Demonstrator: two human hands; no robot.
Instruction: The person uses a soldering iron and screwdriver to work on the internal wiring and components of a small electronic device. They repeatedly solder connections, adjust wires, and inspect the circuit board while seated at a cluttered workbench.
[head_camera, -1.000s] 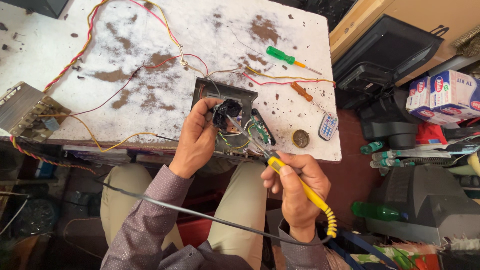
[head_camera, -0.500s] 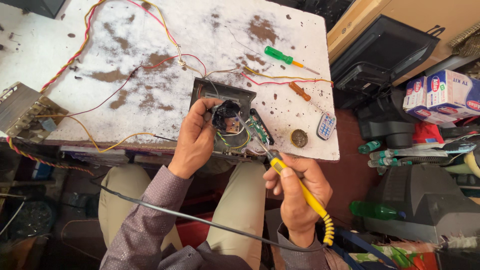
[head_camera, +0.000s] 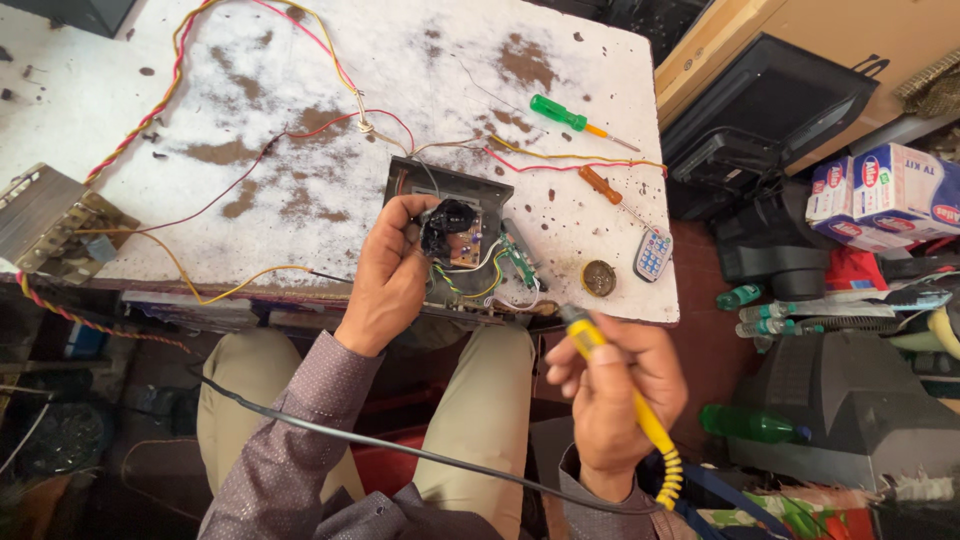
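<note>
While left hand (head_camera: 385, 275) grips circuit board (head_camera: 462, 243), right hand (head_camera: 610, 385) grips soldering iron (head_camera: 620, 385); hot tip risks burning fingers or wires.

Yellow soldering iron (head_camera: 612, 372), green screwdriver (head_camera: 560, 113).

Left hand (head_camera: 388, 275) reaching forward, grip closed, right hand (head_camera: 615, 385) raised, fingers curled

Bright, even daylight is falling on the white table (head_camera: 300, 150); its edges are bending, and the right hand (head_camera: 615, 390) is blurring slightly.
</note>
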